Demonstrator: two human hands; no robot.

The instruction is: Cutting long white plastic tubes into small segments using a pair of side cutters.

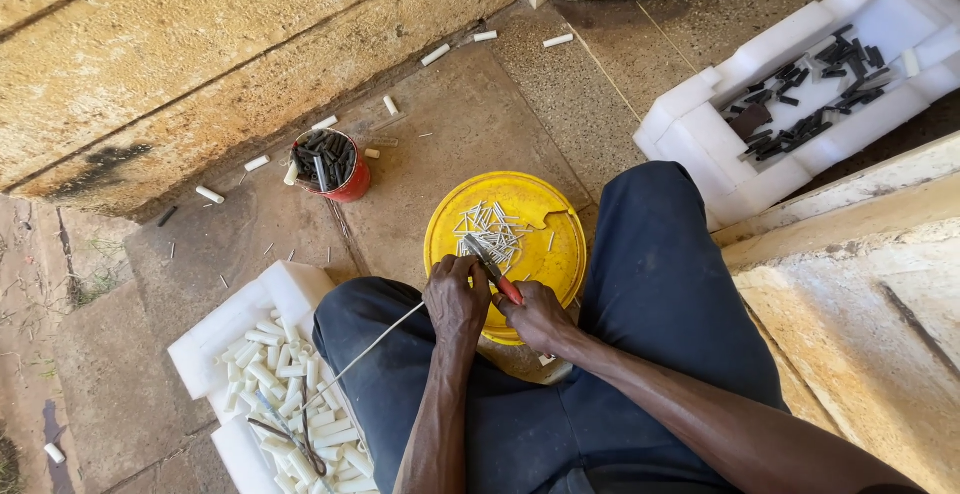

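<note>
Presently, the left hand [455, 299] is closed tight around a thin wire [360, 359] that trails down-left over the knee. The right hand [535, 316] grips red-handled pliers [490, 266], tips over the near edge of the yellow lid [545, 214]. Cut wire pieces [490, 226] lie at the lid's centre. A red can [330, 164] stands beyond it; white foam trays [700, 144] flank both legs.

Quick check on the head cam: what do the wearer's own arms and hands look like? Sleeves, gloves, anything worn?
Both arms are bare from the frame's lower edge to the wrists: no sleeves in view. The left hand and right hand wear no gloves, and no watch, ring or band shows. Dark navy trousers cover the legs below them.
</note>
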